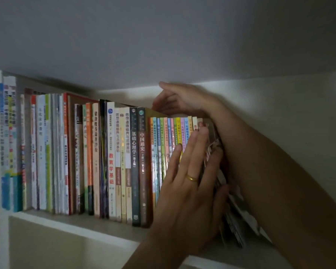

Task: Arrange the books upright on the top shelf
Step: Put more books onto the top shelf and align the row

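A long row of books (109, 158) stands upright on the top shelf (81, 224), spines outward; the left hand (190, 183), a gold ring (191, 178) on one finger, presses its straight fingers (199, 144) flat against the thin colourful spines (169, 144) at the row's right end; the right hand (180, 101) reaches over the top of those books, fingers relaxed and extended; a few tilted books (235, 216) lean beside the right forearm.

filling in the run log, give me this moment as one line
left hand: flat on thin colourful books | right hand: over their tops | end books: leaning | top shelf: unfinished
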Motion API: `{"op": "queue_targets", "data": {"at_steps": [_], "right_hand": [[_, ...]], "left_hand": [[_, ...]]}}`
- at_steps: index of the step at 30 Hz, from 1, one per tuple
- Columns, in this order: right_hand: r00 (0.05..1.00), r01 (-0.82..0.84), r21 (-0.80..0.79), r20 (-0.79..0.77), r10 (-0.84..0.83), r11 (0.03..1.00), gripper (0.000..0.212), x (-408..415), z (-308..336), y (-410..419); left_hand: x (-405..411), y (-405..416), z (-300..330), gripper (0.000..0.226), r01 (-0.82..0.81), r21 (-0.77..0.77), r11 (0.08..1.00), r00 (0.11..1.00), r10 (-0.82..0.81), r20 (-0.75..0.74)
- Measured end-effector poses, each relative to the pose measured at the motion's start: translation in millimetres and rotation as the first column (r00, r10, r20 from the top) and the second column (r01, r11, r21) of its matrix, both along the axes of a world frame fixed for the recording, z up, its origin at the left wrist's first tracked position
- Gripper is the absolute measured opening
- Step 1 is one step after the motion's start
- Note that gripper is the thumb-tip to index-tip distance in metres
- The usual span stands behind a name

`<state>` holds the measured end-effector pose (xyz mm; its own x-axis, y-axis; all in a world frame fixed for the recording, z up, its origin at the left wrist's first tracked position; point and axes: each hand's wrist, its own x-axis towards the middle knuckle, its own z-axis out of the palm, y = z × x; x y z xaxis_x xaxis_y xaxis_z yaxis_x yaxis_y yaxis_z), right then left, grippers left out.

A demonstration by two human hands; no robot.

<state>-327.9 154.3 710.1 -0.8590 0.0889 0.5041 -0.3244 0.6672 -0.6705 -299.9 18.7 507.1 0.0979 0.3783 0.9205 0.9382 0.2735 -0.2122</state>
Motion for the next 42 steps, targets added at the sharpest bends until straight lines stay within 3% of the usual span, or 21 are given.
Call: {"op": "queue_targets", "data": {"at_steps": [4,7,9,11,12,13,15,17,19,22,23,26,29,32,34,36,39,40,42], "right_hand": [[0.999,0.014,-0.024,-0.045,-0.015,1.0,0.053,22,8,6],[0.982,0.165,0.078,-0.106,-0.156,0.983,0.047,48,0,7],[0.906,0.365,0.096,-0.265,-0.33,0.926,0.042,76,-13,5],[0.755,0.605,0.135,-0.41,-0.511,0.785,0.034,117,-40,1],[0.701,0.687,0.159,-0.402,-0.589,0.709,0.028,138,-58,-2],[0.686,0.722,0.176,-0.314,-0.657,0.669,0.024,157,-79,0],[0.703,0.7,0.134,0.044,-0.71,0.701,0.033,185,-117,-2],[0.741,0.621,0.03,0.306,-0.599,0.783,0.054,203,-146,-7],[0.809,0.49,0.038,0.352,-0.471,0.871,0.078,213,-168,-12],[0.837,0.369,0.211,0.349,-0.422,0.905,0.131,221,-192,-4],[0.863,0.355,0.147,0.328,-0.384,0.923,0.133,221,-195,1],[0.916,0.332,0.009,0.237,-0.325,0.943,0.106,215,-198,5],[0.932,0.321,-0.061,0.197,-0.304,0.945,0.088,210,-197,-5],[0.921,0.35,-0.104,0.219,-0.322,0.931,0.094,213,-191,-3],[0.904,0.385,-0.092,0.239,-0.355,0.919,0.091,217,-188,-3],[0.875,0.462,-0.086,0.203,-0.439,0.883,0.076,220,-191,-2],[0.868,0.497,-0.143,0.096,-0.488,0.856,0.031,217,-199,-10],[0.864,0.503,-0.144,0.078,-0.497,0.852,0.024,214,-202,-11],[0.866,0.499,-0.178,0.077,-0.494,0.848,0.028,211,-203,-14]], "left_hand": [[-4,7,0,0.058,-0.11,-0.042,0.993,0.993,0.108,-0.052],[-4,9,0,0.058,-0.116,-0.034,0.993,0.991,0.113,-0.075],[-6,9,0,0.059,-0.113,-0.03,0.993,0.991,0.111,-0.079],[-5,9,0,0.059,-0.12,-0.033,0.992,0.99,0.117,-0.083],[-6,9,0,0.06,-0.124,-0.036,0.992,0.989,0.121,-0.085],[-5,8,0,0.06,-0.128,-0.035,0.991,0.989,0.125,-0.084],[-5,8,-1,0.061,-0.139,-0.03,0.99,0.987,0.135,-0.091],[-4,8,-1,0.062,-0.125,-0.037,0.992,0.988,0.121,-0.093],[-4,7,0,0.063,-0.124,-0.04,0.991,0.989,0.12,-0.092],[-1,5,2,0.067,-0.086,-0.041,0.995,0.995,0.084,-0.06],[2,3,3,0.07,-0.042,-0.03,0.999,0.998,0.04,-0.043],[11,-6,-3,0.081,0.102,-0.023,0.995,0.991,-0.103,-0.084],[11,-7,-6,0.083,0.064,-0.083,0.994,0.986,-0.076,-0.149],[9,0,2,0.091,0.031,-0.08,0.996,0.996,-0.038,-0.085],[11,2,3,0.099,0.104,-0.071,0.992,0.993,-0.108,-0.056],[13,1,-1,0.109,0.211,-0.052,0.976,0.977,-0.212,-0.02],[15,-4,-3,0.13,0.259,-0.09,0.962,0.965,-0.255,0.053],[15,-5,-3,0.133,0.248,-0.098,0.964,0.968,-0.243,0.059],[15,-4,-4,0.127,0.237,-0.078,0.968,0.971,-0.234,0.054]]}}
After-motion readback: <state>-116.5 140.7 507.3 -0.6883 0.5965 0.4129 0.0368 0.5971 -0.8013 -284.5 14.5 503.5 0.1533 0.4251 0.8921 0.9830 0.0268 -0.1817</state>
